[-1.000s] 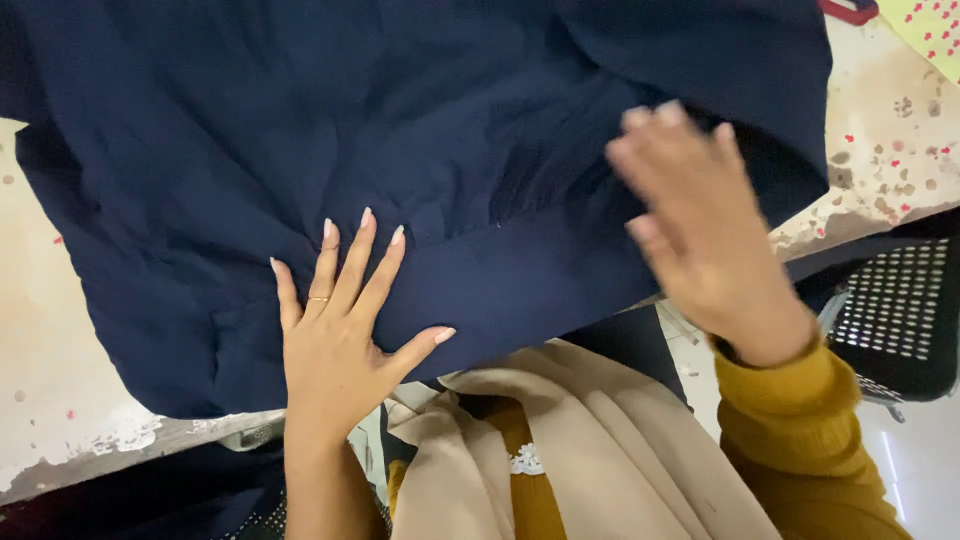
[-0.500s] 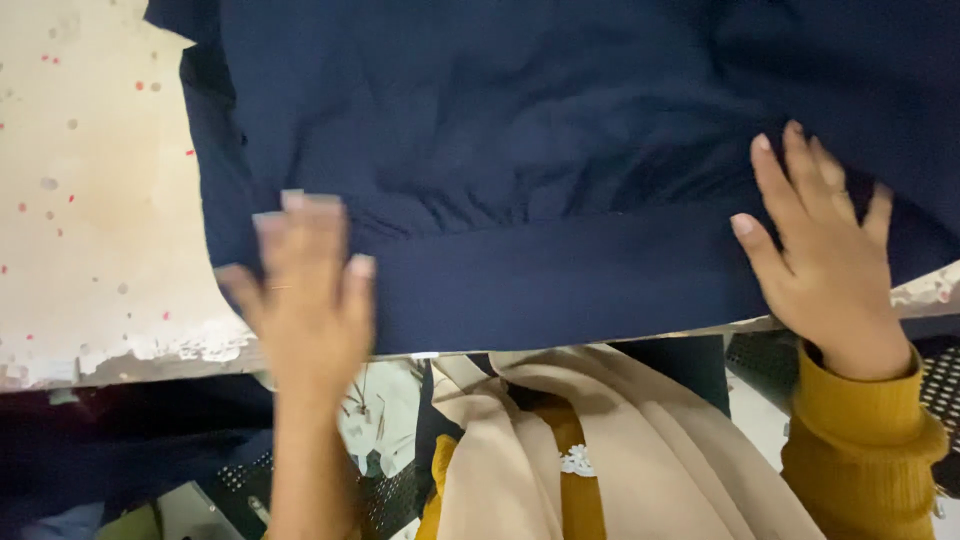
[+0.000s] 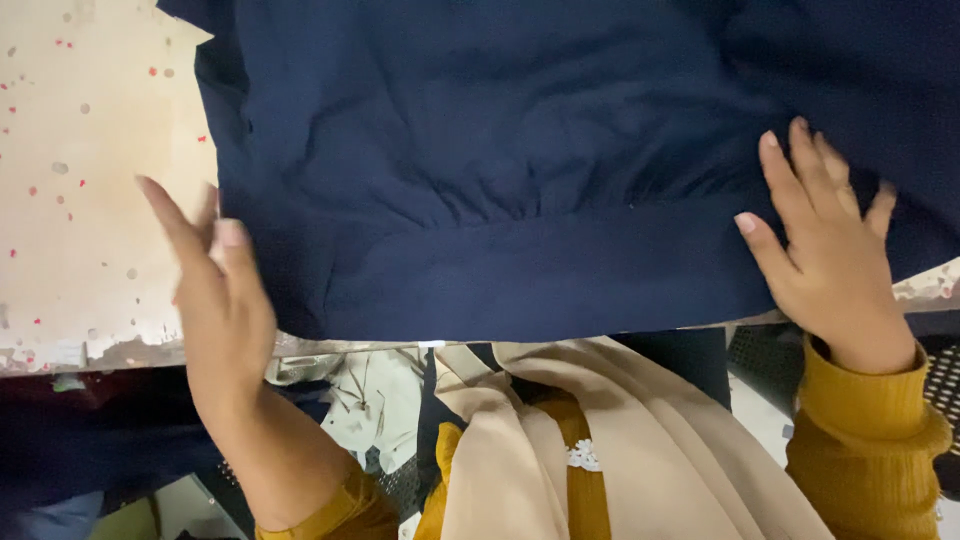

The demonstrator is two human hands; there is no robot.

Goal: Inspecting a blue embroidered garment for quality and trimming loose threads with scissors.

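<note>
You are looking down at one dark navy garment (image 3: pixel 520 170) spread over a pale tabletop (image 3: pixel 90 170) that is speckled with small red and grey spots. It is the only piece of clothing lying on the surface. The cloth covers most of the tabletop from its near edge back to the far edge of the view, leaving only a strip at the left side bare. The fabric is plain and matte, with soft gathers running across the middle and a wide, smooth band along its near hem, which lies just at the near edge of the tabletop.

Both of your hands are in view, two in all. Your left hand (image 3: pixel 215 290) is at the garment's near left corner, fingers straight and close together, turned edge-on and slightly blurred; whether it touches the cloth cannot be told. Your right hand (image 3: pixel 825 250) lies flat on the right part of the hem band, fingers spread wide, pressing on the fabric and gripping nothing. A mustard-yellow ribbed sleeve (image 3: pixel 865 430) covers your right wrist. A beige scarf (image 3: pixel 640 450) hangs below the near edge.
</note>
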